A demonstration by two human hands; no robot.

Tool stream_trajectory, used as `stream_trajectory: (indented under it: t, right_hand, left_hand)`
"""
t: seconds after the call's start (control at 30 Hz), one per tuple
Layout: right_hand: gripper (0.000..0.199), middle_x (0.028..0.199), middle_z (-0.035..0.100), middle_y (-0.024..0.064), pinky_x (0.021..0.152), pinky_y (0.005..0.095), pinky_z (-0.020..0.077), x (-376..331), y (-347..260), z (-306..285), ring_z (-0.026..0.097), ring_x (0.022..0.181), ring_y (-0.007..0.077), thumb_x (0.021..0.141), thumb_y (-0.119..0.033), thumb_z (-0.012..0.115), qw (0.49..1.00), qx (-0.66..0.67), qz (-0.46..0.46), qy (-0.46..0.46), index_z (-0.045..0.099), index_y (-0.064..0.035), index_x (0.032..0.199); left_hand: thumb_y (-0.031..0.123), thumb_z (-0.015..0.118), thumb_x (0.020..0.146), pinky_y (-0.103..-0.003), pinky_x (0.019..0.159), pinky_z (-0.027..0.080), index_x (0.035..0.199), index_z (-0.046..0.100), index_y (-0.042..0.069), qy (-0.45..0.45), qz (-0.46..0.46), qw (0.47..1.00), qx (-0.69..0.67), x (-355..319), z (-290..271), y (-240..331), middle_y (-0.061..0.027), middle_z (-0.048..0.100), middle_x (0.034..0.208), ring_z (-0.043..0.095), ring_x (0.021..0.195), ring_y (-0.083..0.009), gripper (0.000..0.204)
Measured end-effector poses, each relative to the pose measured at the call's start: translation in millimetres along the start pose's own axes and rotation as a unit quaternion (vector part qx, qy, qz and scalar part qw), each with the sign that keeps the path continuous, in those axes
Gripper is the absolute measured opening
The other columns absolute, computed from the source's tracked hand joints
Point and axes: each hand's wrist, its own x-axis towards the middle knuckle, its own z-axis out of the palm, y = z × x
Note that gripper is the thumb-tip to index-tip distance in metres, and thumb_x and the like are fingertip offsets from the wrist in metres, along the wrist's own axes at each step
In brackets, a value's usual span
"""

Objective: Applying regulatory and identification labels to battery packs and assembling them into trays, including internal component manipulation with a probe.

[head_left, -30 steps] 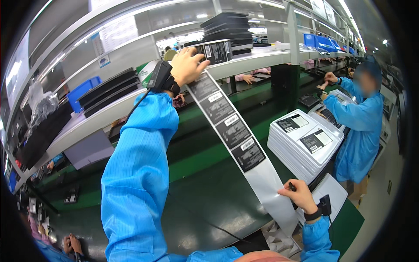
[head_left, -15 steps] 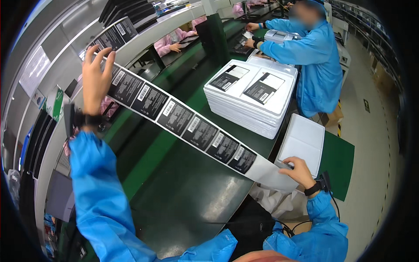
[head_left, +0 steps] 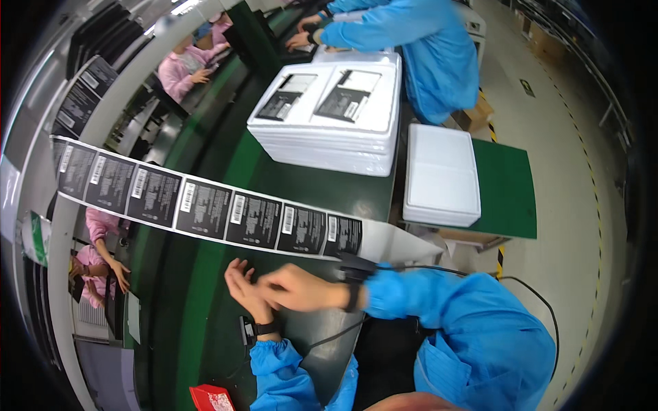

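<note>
A long white strip of black rectangular labels with barcodes (head_left: 203, 209) stretches across the bench, from the rail at the left to the near bench edge. Neither hand holds it. My left hand (head_left: 245, 288) is just below the strip, palm partly up, with loosely bent fingers apart and nothing visible in them. Across it from the right comes my right hand (head_left: 298, 286), its fingers at the left palm. Motion smears those fingers, so whether they grip anything cannot be seen. The strip's blank end (head_left: 394, 241) hangs beyond my right wrist.
A stack of white trays (head_left: 322, 147) stands farther along the dark green bench, flat black-and-white pieces on top. Another white tray (head_left: 442, 175) lies on a green board (head_left: 506, 185) at the right. A co-worker in blue (head_left: 439, 61) works beyond. A red object (head_left: 211, 397) sits near the lower edge.
My left hand has let go of the strip's far part and come down toward me. My right hand has left the blank end and moved left to meet it. The view has shifted.
</note>
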Motion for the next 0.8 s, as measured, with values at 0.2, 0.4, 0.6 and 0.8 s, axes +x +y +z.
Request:
stream_trajectory:
  t: [0.2, 0.4, 0.6, 0.8]
  right_hand:
    - [0.052, 0.069, 0.071, 0.0088, 0.059, 0.0295, 0.0525, 105, 79, 60, 0.067, 0.064, 0.0143, 0.112, -0.041, 0.053, 0.959, 0.101, 0.151, 0.216, 0.068, 0.0012, 0.085]
    - [0.051, 0.081, 0.058, 0.0024, 0.06, 0.025, 0.0463, 115, 118, 49, 0.053, 0.068, 0.0076, 0.114, -0.043, 0.044, 0.96, 0.163, 0.054, 0.221, 0.065, 0.0003, 0.097]
    - [0.056, 0.076, 0.049, -0.0032, 0.062, 0.0243, 0.0417, 116, 116, 36, 0.047, 0.07, 0.0074, 0.115, -0.043, 0.035, 0.956, 0.181, 0.155, 0.169, 0.067, -0.0012, 0.095]
    - [0.049, 0.073, 0.057, 0.0007, 0.062, 0.0276, 0.0432, 108, 96, 39, 0.051, 0.067, 0.0085, 0.108, -0.046, 0.06, 0.976, 0.081, 0.133, 0.149, 0.061, -0.0038, 0.082]
  left_hand:
    - [0.029, 0.048, 0.114, -0.034, 0.098, 0.054, 0.142, 0.057, -0.004, -0.036, -0.04, 0.998, -0.031, 7, -13, -8, -0.0153, 0.065, 0.135, 0.065, 0.12, -0.0226, 0.044]
    - [0.019, 0.058, 0.111, -0.021, 0.066, 0.044, 0.115, 0.065, -0.004, -0.022, -0.05, 0.998, 0.004, 4, -5, -6, -0.001, 0.064, 0.089, 0.053, 0.076, -0.0049, 0.025]
    - [0.015, 0.06, 0.11, -0.022, 0.069, 0.046, 0.116, 0.063, -0.002, -0.071, -0.04, 0.997, -0.008, -2, -3, 3, -0.0002, 0.064, 0.09, 0.057, 0.079, -0.0053, 0.019]
    - [0.012, 0.06, 0.109, -0.022, 0.068, 0.046, 0.118, 0.06, -0.001, -0.057, -0.047, 0.996, -0.049, -2, -3, 8, -0.0017, 0.065, 0.096, 0.057, 0.078, -0.0053, 0.016]
